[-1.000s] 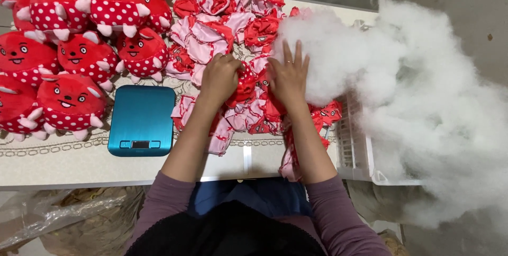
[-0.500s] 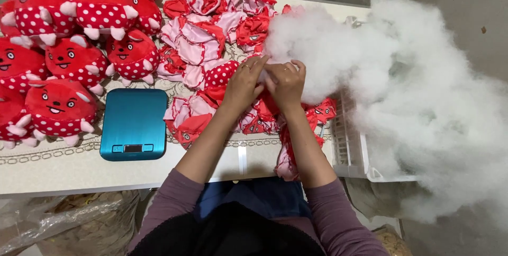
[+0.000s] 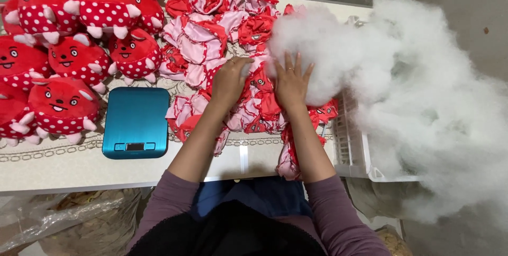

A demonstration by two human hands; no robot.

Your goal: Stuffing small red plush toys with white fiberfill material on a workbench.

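Observation:
My left hand rests on a heap of unstuffed red and pink toy skins, its fingers curled around a small tuft of white stuffing. My right hand lies flat with fingers spread against the edge of a big mound of white stuffing fibre. Both hands sit close together over the skins near the table's middle.
Several stuffed red plush toys with white dots crowd the left side. A blue kitchen scale sits by the front edge. A white plastic basket holds the fibre at the right. Bags lie under the table.
Both hands have shifted from the skins toward the white fibre; the right hand now presses flat on it and the left has a tuft in its fingers.

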